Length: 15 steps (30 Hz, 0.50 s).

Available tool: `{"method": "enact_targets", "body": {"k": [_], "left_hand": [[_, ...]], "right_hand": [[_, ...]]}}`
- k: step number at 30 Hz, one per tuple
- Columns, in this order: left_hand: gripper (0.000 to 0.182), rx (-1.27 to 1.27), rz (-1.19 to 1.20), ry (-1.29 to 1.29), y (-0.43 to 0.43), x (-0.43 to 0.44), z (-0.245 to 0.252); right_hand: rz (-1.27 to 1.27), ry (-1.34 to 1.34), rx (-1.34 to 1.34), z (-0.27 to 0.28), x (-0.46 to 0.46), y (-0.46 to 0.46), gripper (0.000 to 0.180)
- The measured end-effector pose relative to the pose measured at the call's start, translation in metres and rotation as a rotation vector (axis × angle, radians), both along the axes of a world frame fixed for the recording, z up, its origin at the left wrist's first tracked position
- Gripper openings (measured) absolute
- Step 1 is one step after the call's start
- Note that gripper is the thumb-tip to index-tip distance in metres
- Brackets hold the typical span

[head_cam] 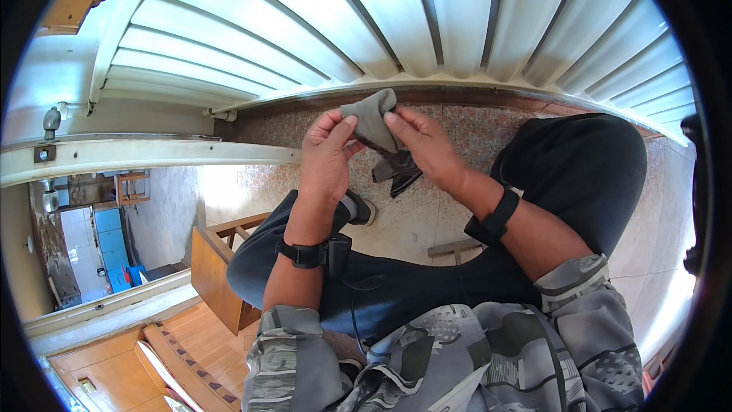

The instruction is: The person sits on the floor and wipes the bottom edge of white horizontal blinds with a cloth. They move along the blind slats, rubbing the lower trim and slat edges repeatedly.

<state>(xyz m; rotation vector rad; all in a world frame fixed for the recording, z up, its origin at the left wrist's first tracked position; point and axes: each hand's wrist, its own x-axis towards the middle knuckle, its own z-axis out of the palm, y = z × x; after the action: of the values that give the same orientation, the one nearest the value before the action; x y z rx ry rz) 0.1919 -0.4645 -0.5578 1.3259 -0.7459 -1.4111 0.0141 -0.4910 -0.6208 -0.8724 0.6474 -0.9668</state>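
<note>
A grey piece of cloth (372, 116) is pinched between both hands in front of the white corrugated panel. My left hand (329, 151) grips its left edge with thumb and fingers. At the cloth's right edge, my right hand (424, 143) holds it the same way. The lower part of the cloth hangs between the hands; whether it joins the darker pieces below cannot be told. Those dark fabric pieces (400, 170) show beneath the hands, over the speckled floor. Each wrist wears a black strap with a small device.
A wooden stool (220, 263) stands beside my left knee. The white corrugated panel (394, 17) curves across the far side. A pale door edge with a metal handle (51, 123) is at the left. A shoe (363, 208) rests on the floor, and a low wooden piece (454, 249) shows between the legs.
</note>
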Motion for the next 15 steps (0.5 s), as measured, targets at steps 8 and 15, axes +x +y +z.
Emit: {"method": "enact_targets", "body": {"k": [8, 15], "left_hand": [[0.023, 0.003, 0.1, 0.078, -0.004, 0.003, 0.004], [0.025, 0.076, 0.031, -0.462, -0.003, 0.004, 0.001]], "right_hand": [[-0.059, 0.119, 0.019, 0.008, -0.005, -0.009, 0.03], [0.042, -0.12, 0.143, 0.02, -0.006, -0.006, 0.031]]}}
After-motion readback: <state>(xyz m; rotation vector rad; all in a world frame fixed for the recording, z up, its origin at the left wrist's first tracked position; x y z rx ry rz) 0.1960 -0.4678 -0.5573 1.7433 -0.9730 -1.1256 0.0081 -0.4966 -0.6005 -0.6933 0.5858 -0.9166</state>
